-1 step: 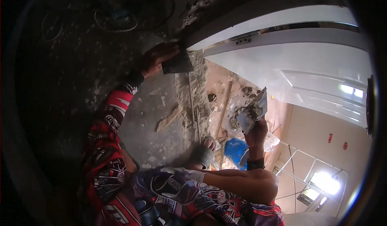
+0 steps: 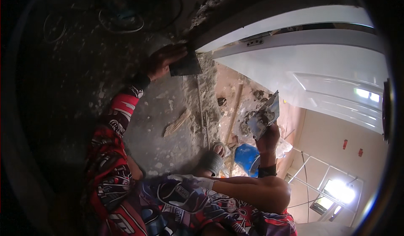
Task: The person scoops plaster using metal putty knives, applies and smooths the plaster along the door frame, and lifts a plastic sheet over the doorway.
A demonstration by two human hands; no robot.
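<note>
Trowel [image 2: 185, 66] sits flat against the rough wall beside the white door frame [image 2: 269, 23], our left hand [image 2: 162, 61] gripping it with fingers curled over its top. Our right hand [image 2: 268, 137] closes around a board [image 2: 264, 117] loaded with grey mortar, above a blue bucket [image 2: 246, 158].

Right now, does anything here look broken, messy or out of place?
Yes. The wall strip beside the white door frame is rough and crumbling, with raw mortar showing. The left hand presses a flat trowel at its top, while the right hand holds a board heaped with wet mortar.
</note>
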